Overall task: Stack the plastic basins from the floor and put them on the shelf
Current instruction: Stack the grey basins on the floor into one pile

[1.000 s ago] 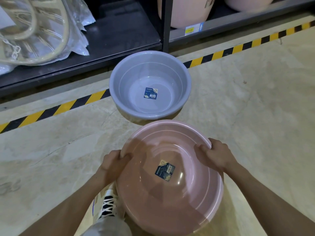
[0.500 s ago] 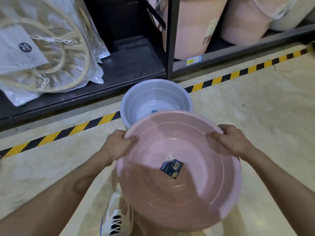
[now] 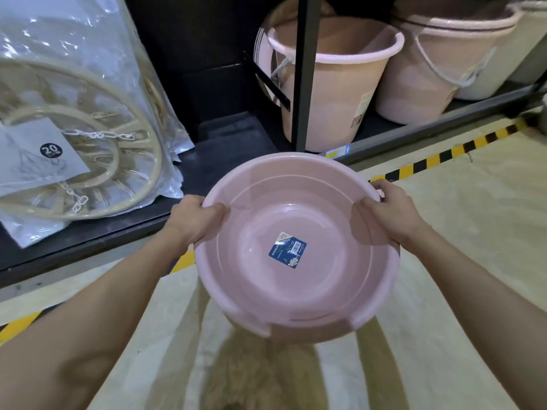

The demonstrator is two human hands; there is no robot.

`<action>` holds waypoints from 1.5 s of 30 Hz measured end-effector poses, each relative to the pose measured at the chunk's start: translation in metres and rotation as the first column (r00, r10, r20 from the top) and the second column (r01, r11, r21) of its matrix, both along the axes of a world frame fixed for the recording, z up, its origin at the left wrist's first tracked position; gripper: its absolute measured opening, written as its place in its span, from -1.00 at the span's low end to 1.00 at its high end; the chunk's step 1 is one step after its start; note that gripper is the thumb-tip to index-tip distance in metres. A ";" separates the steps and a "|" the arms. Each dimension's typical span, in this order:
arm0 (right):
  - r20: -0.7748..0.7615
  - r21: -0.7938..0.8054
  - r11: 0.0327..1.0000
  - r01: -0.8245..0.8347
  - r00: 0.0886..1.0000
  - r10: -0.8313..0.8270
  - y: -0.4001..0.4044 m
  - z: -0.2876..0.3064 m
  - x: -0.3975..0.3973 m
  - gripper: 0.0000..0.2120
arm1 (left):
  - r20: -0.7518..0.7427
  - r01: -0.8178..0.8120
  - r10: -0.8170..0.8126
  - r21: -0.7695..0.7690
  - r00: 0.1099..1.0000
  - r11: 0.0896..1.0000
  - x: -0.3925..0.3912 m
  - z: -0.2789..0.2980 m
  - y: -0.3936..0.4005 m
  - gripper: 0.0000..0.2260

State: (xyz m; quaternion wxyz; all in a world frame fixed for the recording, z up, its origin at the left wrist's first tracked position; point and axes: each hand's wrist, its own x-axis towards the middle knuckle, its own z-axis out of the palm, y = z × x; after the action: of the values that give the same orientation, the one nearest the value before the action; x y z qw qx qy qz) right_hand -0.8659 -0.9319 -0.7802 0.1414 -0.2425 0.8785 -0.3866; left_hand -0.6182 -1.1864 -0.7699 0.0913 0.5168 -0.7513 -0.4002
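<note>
I hold a pink plastic basin (image 3: 296,291) in the air in front of the low dark shelf (image 3: 231,137). A blue label sits in its bottom. My left hand (image 3: 195,220) grips the rim on the left, and my right hand (image 3: 390,211) grips the rim on the right. The basin tilts a little toward me. The grey basin is hidden, out of sight below the pink one.
Bagged cream ring hangers (image 3: 74,143) lie on the shelf at the left. Pink buckets (image 3: 331,84) stand on the shelf at the right, behind a black upright post (image 3: 305,69). Yellow-black tape (image 3: 444,158) runs along the floor by the shelf edge.
The pink basin has risen from the floor and moved forward toward the shelf. The grey basin, seen earlier behind it, has dropped out of view.
</note>
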 end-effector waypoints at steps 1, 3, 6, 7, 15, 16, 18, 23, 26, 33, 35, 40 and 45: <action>-0.001 -0.004 1.000 -0.014 1.000 0.014 -0.009 -0.004 -0.004 -0.73 | 0.006 0.008 -0.008 0.004 1.000 1.000 -0.005 -0.004 -0.010 -0.75; 0.022 -0.007 0.999 -0.037 0.999 0.037 -0.025 -0.015 -0.012 -0.74 | 0.008 0.021 -0.021 0.011 1.000 1.000 -0.015 -0.016 -0.029 -0.75; 0.033 -0.004 1.000 -0.028 0.999 0.028 -0.051 -0.031 -0.024 -0.76 | 0.004 0.029 -0.029 -0.003 1.000 1.000 -0.027 -0.041 -0.052 -0.78; 0.033 -0.004 1.000 -0.020 0.999 0.020 -0.059 -0.037 -0.028 -0.76 | 0.009 0.031 -0.031 -0.017 0.999 0.999 -0.031 -0.050 -0.059 -0.78; 0.085 0.065 0.998 0.025 0.996 -0.030 -0.091 -0.093 -0.034 -0.77 | 0.186 0.085 -0.070 -0.074 0.980 0.994 -0.049 -0.121 -0.089 -0.60; 0.082 0.069 0.997 0.033 0.996 -0.038 -0.093 -0.099 -0.034 -0.76 | 0.216 0.100 -0.077 -0.097 0.973 0.990 -0.051 -0.127 -0.091 -0.58; 0.063 0.070 0.996 0.052 0.996 -0.057 -0.099 -0.109 -0.031 -0.77 | 0.300 0.151 -0.097 -0.160 0.949 0.976 -0.052 -0.136 -0.094 -0.57; -0.026 0.123 0.987 0.100 0.995 -0.097 -0.105 -0.131 -0.031 -0.68 | 0.433 0.270 -0.176 -0.167 0.884 0.948 -0.053 -0.151 -0.094 -0.61; -0.063 0.169 0.979 0.109 0.993 -0.100 -0.106 -0.141 -0.031 -0.64 | 0.458 0.269 -0.197 -0.096 0.867 0.958 -0.053 -0.159 -0.090 -0.53; -0.140 0.348 0.930 0.121 0.987 -0.076 -0.101 -0.154 -0.032 -0.59 | 0.416 0.257 -0.200 -0.087 0.887 0.962 -0.051 -0.172 -0.087 -0.54; -0.131 0.364 0.924 0.117 0.989 -0.073 -0.103 -0.156 -0.030 -0.59 | 0.415 0.267 -0.207 -0.092 0.886 0.959 -0.049 -0.175 -0.088 -0.53; -0.104 0.413 0.900 0.141 0.989 -0.107 -0.102 -0.151 -0.031 -0.53 | 0.408 0.274 -0.183 -0.175 0.895 0.946 -0.047 -0.168 -0.090 -0.53; -0.081 0.390 0.910 0.140 0.990 -0.117 -0.086 -0.129 -0.024 -0.47 | 0.467 0.344 -0.125 -0.421 0.875 0.839 -0.050 -0.130 -0.085 -0.55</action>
State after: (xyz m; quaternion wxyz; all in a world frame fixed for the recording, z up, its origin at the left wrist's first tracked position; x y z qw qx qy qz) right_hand -0.8900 -1.0177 -0.9091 0.1371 -0.1614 0.9560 -0.2030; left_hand -0.6686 -1.2713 -0.8998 0.0043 0.4516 -0.8883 -0.0830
